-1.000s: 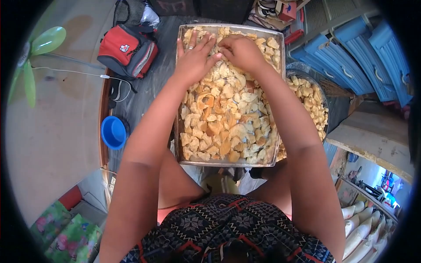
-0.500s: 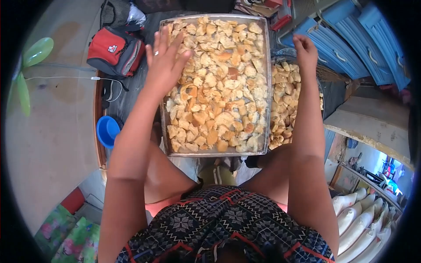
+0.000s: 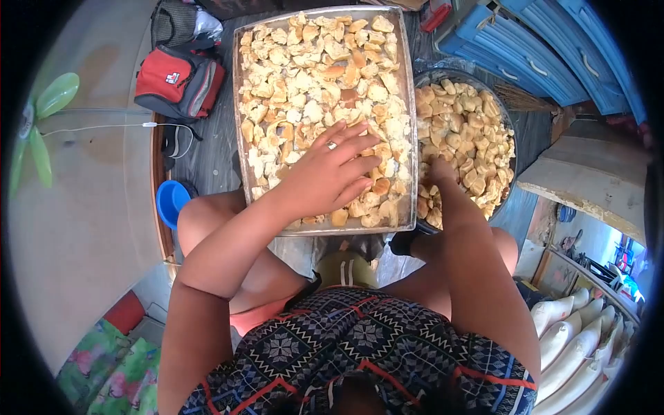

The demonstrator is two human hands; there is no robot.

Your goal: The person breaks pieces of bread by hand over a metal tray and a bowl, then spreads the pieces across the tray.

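Observation:
A rectangular metal tray [image 3: 238,104] holds a layer of torn bread pieces [image 3: 318,76]. My left hand [image 3: 330,173], with a ring on one finger, lies flat with spread fingers on the bread near the tray's front right corner. To the right stands a round dark basin [image 3: 499,104] heaped with more bread pieces [image 3: 467,131]. My right hand [image 3: 437,173] reaches into the basin's near left side, fingers down among the pieces; what it grips is hidden.
A red and grey bag [image 3: 178,79] lies left of the tray on the dark floor. A blue bowl [image 3: 171,202] sits by my left knee. Blue crates [image 3: 526,48] stand at back right, white sacks [image 3: 581,346] at lower right.
My left hand slid from the tray's far left to its near right corner. My right hand dropped from the basin's far side into its near left side. The view shifted.

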